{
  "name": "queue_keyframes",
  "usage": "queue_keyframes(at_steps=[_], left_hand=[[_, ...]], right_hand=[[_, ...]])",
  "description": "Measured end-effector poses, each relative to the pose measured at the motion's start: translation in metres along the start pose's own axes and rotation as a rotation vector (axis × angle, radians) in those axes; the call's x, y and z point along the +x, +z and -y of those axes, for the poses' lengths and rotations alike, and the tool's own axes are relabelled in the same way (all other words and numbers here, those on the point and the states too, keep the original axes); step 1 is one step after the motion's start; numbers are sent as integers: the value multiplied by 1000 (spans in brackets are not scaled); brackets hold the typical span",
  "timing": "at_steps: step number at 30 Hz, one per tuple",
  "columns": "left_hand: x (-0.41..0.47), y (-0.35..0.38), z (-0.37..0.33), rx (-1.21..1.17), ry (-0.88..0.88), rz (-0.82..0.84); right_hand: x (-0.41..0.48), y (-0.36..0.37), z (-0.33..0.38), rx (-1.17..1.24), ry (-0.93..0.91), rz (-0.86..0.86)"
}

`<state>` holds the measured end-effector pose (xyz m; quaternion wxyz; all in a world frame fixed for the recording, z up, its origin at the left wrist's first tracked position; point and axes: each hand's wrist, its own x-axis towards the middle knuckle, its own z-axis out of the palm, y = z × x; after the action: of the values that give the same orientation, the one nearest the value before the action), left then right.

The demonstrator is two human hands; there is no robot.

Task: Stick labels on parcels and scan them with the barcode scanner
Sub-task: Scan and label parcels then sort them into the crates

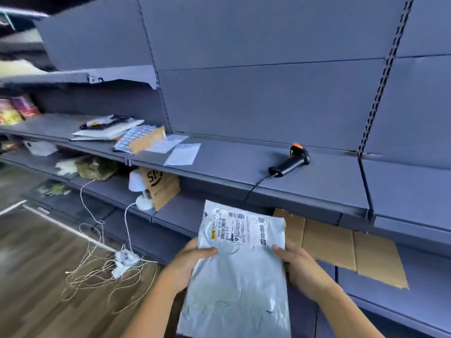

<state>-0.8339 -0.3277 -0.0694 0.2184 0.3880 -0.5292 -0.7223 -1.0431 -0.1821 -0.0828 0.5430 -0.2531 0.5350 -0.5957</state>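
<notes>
With fingers [205, 252] of the left hand [188, 262] and right hand [301, 264] clamped on its long edges, holding a silver-grey plastic mailer parcel [234, 289].

Head view: thumbs pressed on top, other fingers hidden beneath; gripped flat and face-up between both hands, probably to keep the white printed shipping label [240, 228] readable. Label stuck just beyond the thumbs, near the far end, slightly wrinkled; film glossy and creased. Well beyond the right fingers, lying untouched on the grey metal shelf [317, 189]: a black corded barcode scanner with orange cap [290, 162], seemingly left within reach for scanning.
</notes>
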Motion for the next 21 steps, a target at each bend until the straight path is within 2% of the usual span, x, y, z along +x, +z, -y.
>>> queue_keyframes(at_steps=[3, 6, 11, 16, 21], left_hand=[[0, -27, -22, 98, 8, 49], [6, -63, -42, 195, 63, 49], [35, -139, -64, 296, 97, -49], [56, -195, -84, 439, 128, -14], [82, -204, -99, 506, 157, 47]], right_hand=[[15, 26, 7, 122, -36, 8], [30, 58, 6, 101, -72, 22], [66, 118, 7, 151, -156, -81], [100, 165, 19, 225, -289, -229], [110, 176, 38, 372, -384, -353]])
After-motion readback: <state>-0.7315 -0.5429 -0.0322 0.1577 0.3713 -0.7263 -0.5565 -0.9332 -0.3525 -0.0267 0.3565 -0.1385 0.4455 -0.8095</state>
